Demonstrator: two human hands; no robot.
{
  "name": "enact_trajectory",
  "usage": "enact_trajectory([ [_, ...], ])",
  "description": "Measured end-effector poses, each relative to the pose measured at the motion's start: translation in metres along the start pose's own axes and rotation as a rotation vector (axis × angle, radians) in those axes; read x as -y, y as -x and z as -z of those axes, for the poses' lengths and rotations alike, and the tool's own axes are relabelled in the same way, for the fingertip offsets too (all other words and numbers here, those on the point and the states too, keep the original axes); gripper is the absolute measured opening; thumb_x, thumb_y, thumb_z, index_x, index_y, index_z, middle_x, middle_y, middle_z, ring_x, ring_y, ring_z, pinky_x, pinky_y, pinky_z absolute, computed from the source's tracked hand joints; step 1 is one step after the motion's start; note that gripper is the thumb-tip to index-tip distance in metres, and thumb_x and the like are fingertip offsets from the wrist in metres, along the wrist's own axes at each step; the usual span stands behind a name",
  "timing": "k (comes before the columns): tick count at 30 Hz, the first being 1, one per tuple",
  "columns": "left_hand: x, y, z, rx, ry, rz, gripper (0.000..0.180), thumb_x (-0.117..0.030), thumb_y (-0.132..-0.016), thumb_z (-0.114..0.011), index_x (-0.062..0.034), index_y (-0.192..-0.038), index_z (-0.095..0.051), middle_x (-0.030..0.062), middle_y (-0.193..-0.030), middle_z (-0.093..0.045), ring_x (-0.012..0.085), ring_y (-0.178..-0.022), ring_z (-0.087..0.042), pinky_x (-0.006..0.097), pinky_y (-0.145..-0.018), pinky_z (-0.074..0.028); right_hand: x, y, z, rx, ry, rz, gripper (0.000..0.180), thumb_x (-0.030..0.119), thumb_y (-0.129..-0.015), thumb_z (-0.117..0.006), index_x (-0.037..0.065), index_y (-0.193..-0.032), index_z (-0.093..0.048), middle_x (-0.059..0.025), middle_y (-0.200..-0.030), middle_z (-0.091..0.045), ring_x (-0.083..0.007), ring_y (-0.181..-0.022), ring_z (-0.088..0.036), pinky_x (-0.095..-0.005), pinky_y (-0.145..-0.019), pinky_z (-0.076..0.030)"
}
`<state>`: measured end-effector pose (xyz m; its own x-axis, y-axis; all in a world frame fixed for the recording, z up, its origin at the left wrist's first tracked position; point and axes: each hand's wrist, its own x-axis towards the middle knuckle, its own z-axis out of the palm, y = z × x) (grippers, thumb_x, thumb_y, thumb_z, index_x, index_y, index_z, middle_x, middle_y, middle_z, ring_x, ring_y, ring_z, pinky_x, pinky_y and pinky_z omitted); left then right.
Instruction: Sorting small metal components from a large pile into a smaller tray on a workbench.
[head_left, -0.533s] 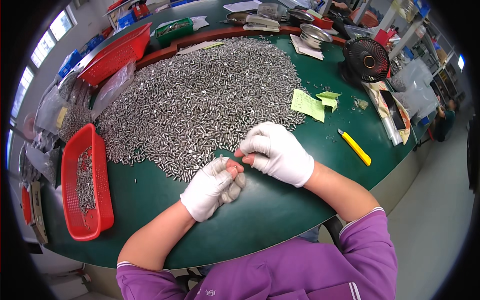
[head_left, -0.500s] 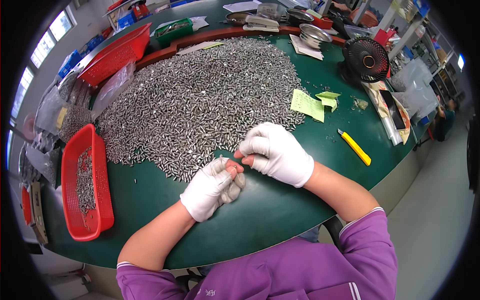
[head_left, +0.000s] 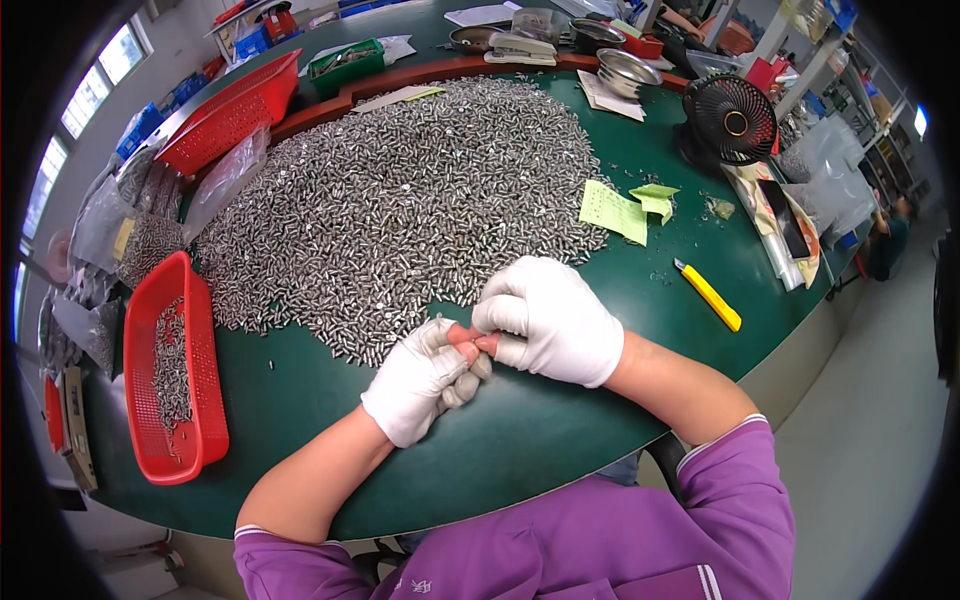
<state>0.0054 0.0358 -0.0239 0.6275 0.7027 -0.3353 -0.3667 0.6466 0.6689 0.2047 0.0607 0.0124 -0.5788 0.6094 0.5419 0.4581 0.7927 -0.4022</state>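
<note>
Both my hands wear white gloves with bare pinkish fingertips. My left hand (head_left: 425, 378) and my right hand (head_left: 552, 318) meet fingertip to fingertip above the green table (head_left: 520, 440), just at the near edge of a big heap of small silvery metal parts (head_left: 400, 210). The fingers of both hands are curled and pinched together. Whatever sits between the fingertips is too small to make out.
A red perforated basket (head_left: 170, 370) with some metal parts stands at my left. A larger red basket (head_left: 235, 110) lies at the back left. A yellow utility knife (head_left: 708, 294), green paper notes (head_left: 615, 210) and a small black fan (head_left: 735, 120) are to the right.
</note>
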Motion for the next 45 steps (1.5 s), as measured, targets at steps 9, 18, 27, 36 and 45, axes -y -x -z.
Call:
enact_trajectory([
  [9, 0.001, -0.001, 0.002, -0.040, -0.036, -0.031, 0.012, -0.017, -0.086, -0.064, -0.0095, -0.093, -0.058, 0.0054, -0.081, -0.063, 0.0070, -0.057, -0.049, 0.017, -0.049, -0.037, 0.007, 0.001, 0.002, 0.065, 0.152, -0.003, 0.017, 0.024, -0.068, -0.069, 0.011, -0.076, -0.061, -0.0049, -0.080, -0.058, -0.0251, -0.078, -0.057, -0.0375, -0.068, -0.047],
  [18, 0.002, 0.002, -0.001, -0.060, -0.050, -0.050, 0.013, -0.020, -0.088, -0.063, -0.0098, -0.096, -0.061, 0.0034, -0.080, -0.063, 0.0065, -0.056, -0.047, 0.017, -0.047, -0.035, -0.004, 0.005, -0.010, 0.044, -0.169, -0.180, 0.014, 0.016, -0.071, -0.068, 0.007, -0.079, -0.060, -0.0079, -0.079, -0.057, -0.0273, -0.079, -0.057, -0.0374, -0.071, -0.047],
  [27, 0.001, 0.000, -0.008, -0.100, -0.155, -0.069, 0.022, -0.031, -0.089, -0.060, -0.0103, -0.096, -0.058, -0.0002, -0.069, -0.052, 0.0070, -0.048, -0.035, 0.021, -0.044, -0.027, -0.050, 0.001, 0.042, -0.381, 0.338, -0.316, 0.010, 0.019, -0.077, -0.065, 0.009, -0.076, -0.060, -0.0102, -0.076, -0.057, -0.0296, -0.076, -0.057, -0.0387, -0.069, -0.047],
  [36, 0.005, 0.011, -0.035, -0.281, -1.223, -0.304, 0.009, -0.010, -0.081, -0.062, -0.0028, -0.086, -0.061, 0.0030, -0.068, -0.059, 0.0088, -0.061, -0.054, 0.024, -0.059, -0.045, -0.061, 0.103, 0.164, -0.376, 0.903, -1.132, 0.023, 0.034, -0.082, -0.061, 0.013, -0.089, -0.067, -0.0117, -0.088, -0.065, -0.0320, -0.085, -0.061, -0.0407, -0.073, -0.048],
  [45, 0.016, 0.017, -0.033, -0.235, -1.763, -0.469, 0.014, -0.024, -0.079, -0.064, -0.0092, -0.079, -0.062, 0.0105, -0.072, -0.063, 0.0289, -0.070, -0.062, 0.038, -0.063, -0.049, -0.030, 0.181, 0.114, -0.255, 0.649, -1.005, 0.034, 0.025, -0.073, -0.071, 0.011, -0.103, -0.066, -0.0097, -0.099, -0.061, -0.0278, -0.091, -0.059, -0.0368, -0.080, -0.048],
])
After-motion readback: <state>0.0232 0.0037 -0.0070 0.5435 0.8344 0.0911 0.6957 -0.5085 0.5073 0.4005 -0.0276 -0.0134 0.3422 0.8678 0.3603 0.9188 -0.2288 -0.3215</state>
